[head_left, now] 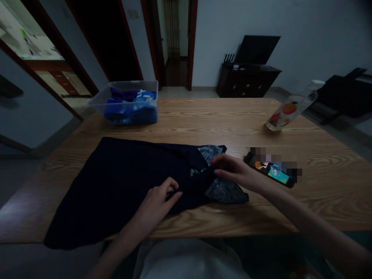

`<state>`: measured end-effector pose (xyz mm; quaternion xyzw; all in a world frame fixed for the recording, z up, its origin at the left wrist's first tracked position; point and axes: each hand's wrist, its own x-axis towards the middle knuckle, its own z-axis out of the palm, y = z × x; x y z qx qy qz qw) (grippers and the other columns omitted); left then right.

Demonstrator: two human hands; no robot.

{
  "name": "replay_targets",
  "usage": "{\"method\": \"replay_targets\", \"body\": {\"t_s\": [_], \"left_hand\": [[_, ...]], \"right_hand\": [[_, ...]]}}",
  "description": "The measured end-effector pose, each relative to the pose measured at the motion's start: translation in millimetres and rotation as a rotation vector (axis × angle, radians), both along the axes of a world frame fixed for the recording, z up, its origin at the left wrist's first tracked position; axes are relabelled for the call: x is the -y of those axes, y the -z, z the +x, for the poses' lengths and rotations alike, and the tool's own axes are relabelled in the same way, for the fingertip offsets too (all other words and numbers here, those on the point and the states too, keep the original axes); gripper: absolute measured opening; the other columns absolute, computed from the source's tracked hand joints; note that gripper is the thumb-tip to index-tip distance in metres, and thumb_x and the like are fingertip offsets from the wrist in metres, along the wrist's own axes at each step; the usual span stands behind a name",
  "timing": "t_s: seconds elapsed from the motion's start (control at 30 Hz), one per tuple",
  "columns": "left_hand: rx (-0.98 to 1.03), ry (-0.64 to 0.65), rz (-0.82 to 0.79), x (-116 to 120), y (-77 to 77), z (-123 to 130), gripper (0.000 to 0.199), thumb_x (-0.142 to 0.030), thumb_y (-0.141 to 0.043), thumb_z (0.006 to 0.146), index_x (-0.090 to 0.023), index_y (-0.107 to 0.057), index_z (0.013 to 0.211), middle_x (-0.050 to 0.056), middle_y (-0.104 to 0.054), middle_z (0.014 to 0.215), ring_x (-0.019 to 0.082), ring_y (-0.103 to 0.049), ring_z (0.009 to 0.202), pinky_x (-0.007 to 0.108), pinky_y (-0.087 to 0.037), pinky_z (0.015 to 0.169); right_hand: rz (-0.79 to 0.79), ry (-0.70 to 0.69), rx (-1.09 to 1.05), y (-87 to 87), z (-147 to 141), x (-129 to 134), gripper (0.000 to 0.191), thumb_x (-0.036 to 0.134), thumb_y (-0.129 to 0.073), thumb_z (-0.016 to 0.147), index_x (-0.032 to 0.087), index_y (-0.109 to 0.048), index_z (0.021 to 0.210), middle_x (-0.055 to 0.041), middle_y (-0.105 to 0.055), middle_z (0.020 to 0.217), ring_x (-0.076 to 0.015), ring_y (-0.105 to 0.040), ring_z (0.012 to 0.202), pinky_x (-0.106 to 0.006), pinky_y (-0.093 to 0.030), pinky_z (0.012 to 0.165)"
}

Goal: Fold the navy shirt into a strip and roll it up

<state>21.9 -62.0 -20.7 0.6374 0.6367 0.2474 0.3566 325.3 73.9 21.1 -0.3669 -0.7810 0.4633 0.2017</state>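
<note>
In the head view, a dark navy garment (116, 186) is spread flat across the wooden bench (319, 193), its near edge hanging over. The left hand (157, 203) is pressed on the cloth, fingers curled pinching a fold. The right hand (235, 172) has its fingers closed on the patterned lining (223, 190), pulled outward. A phone (276, 170) lies just beside.

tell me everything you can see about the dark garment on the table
The dark navy garment looks like soft cloth, spread mostly flat on the wooden table, its near-left corner hanging over the edge. A paler patterned part shows at its right end. The left hand and right hand both pinch its fabric there.
</note>
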Motion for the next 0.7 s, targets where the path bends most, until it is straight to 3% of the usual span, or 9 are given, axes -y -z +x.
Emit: {"method": "replay_targets", "body": {"t_s": [0.1,0.23,0.4,0.5,0.57,0.63,0.7], "left_hand": [[-0.059,-0.065,0.047,-6.2,7.3,-5.2,0.013,-0.045,-0.061,0.102,-0.033,-0.060,0.108,0.006,-0.081,0.105,0.029,-0.080,0.105,0.038,-0.055,0.082],[-0.092,-0.076,0.079,-0.2,13.1,-8.2,0.020,-0.043,-0.062,0.103,-0.035,-0.062,0.122,0.004,-0.080,0.104,0.026,-0.081,0.096,0.038,-0.057,0.081],[-0.121,-0.051,0.112,19.6,18.6,-12.1,0.028,-0.039,-0.064,0.103,-0.040,-0.062,0.131,0.001,-0.081,0.114,0.025,-0.082,0.103,0.037,-0.062,0.084],[-0.201,-0.033,0.141,38.4,21.1,-20.8,0.030,-0.043,-0.063,0.105,-0.042,-0.061,0.135,0.001,-0.081,0.122,0.026,-0.081,0.108,0.038,-0.063,0.087],[-0.275,-0.018,0.174,55.9,21.7,-33.7,0.036,-0.049,-0.066,0.104,-0.043,-0.060,0.139,0.002,-0.078,0.130,0.028,-0.079,0.115,0.041,-0.063,0.094],[-0.349,-0.012,0.205,77.1,21.6,-53.8,0.048,-0.055,-0.072,0.099,-0.043,-0.060,0.144,0.003,-0.076,0.136,0.031,-0.075,0.124,0.047,-0.061,0.104],[-0.404,-0.043,0.214,100.5,21.7,-80.3,0.057,-0.059,-0.079,0.092,-0.043,-0.062,0.144,0.004,-0.078,0.131,0.033,-0.075,0.121,0.048,-0.062,0.102]], "right_hand": [[0.080,0.072,0.019,5.6,-1.5,-3.8,0.043,0.057,-0.063,0.105,0.028,-0.063,0.136,-0.0089,-0.072,0.132,-0.0279,-0.072,0.115,-0.042,-0.061,0.097],[0.235,0.042,0.176,16.8,8.7,18.9,0.056,0.049,-0.073,0.100,0.028,-0.055,0.147,-0.0137,-0.068,0.143,-0.0341,-0.071,0.124,-0.049,-0.062,0.101],[0.416,0.060,0.139,35.5,18.9,26.4,0.034,0.027,-0.055,0.108,0.031,-0.058,0.142,-0.0109,-0.069,0.136,-0.0293,-0.070,0.123,-0.047,-0.061,0.103],[0.499,0.077,0.188,41.6,19.7,20.7,0.029,0.026,-0.054,0.109,0.031,-0.061,0.137,-0.0104,-0.071,0.133,-0.0282,-0.073,0.116,-0.045,-0.064,0.096],[0.629,0.061,0.252,44.0,21.2,22.6,0.030,0.025,-0.052,0.110,0.030,-0.064,0.137,-0.0122,-0.069,0.140,-0.0309,-0.072,0.120,-0.051,-0.062,0.100],[0.776,-0.008,0.324,46.2,25.9,29.8,0.034,0.024,-0.053,0.109,0.031,-0.066,0.139,-0.0128,-0.066,0.150,-0.0354,-0.069,0.129,-0.059,-0.058,0.107],[0.860,-0.141,0.390,49.0,34.2,39.1,0.041,0.030,-0.060,0.107,0.032,-0.064,0.148,-0.0113,-0.063,0.157,-0.0399,-0.062,0.139,-0.065,-0.054,0.112]]}}
